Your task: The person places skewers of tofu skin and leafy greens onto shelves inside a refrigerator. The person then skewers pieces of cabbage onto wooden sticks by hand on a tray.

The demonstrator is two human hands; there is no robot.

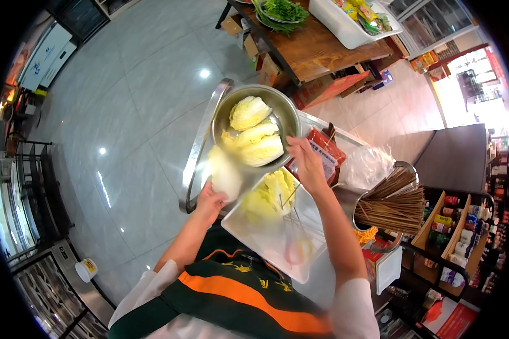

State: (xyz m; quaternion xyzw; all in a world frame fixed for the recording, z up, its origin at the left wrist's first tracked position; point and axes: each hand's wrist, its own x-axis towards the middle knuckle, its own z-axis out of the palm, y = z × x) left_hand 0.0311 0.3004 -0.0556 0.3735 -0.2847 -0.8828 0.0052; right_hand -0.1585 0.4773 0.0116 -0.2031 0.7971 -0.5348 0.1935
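My left hand [210, 199] is closed around a pale piece of napa cabbage [225, 174], blurred by motion, at the near left of a round metal bowl [294, 116]. Inside the bowl lie several yellow-white napa cabbage pieces [250, 113]. At the bowl's right rim, my right hand [306, 161] has its fingers curled against the edge. Just below the bowl, a white tray [254, 230] holds loose yellow-green cabbage leaves [268, 195], thin sticks and a blurred pink-and-yellow ring-shaped item [298, 250].
A metal container of wooden skewers [390, 200] stands right of the tray, near a clear plastic bag [367, 166] and a red packet [325, 148]. A wooden table [311, 59] with greens and a white bin [350, 34] stands beyond. Shelves line the right side.
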